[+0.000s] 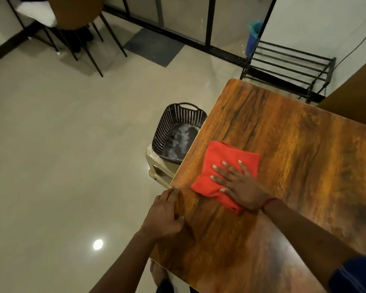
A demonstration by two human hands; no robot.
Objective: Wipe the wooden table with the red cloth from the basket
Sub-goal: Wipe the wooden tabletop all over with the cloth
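1. Red cloth [222, 166]: it lies folded and flat on the wooden table [294, 155], near the table's left edge. Your right hand [239, 185] presses on its near right portion, palm down, fingers spread apart and laid flat rather than gripping. The far and left parts of the cloth show beyond your fingertips.
2. Left hand [165, 214]: it rests on the table's left edge, just beside the cloth but not touching it. The fingers lie together, curled over the edge; nothing is held in it.
3. Right wrist: a thin red thread [267, 203] circles it, and a blue sleeve [355, 275] shows at the lower right corner.
4. Surface: the tabletop is dark, glossy wood grain, bare apart from the cloth and your hands.
5. Basket [178, 132]: a dark perforated basket with a handle sits on a pale stool [156, 168], just beside the table's left edge and partly hidden under it.
6. Room: the floor [61, 144] is pale and glossy, with a light reflection. A black metal rack [287, 68] stands beyond the table's far end, a blue bin [253, 37] behind it, a grey mat [153, 46] by the glass partition, and a chair [76, 17] with black legs at the upper left.
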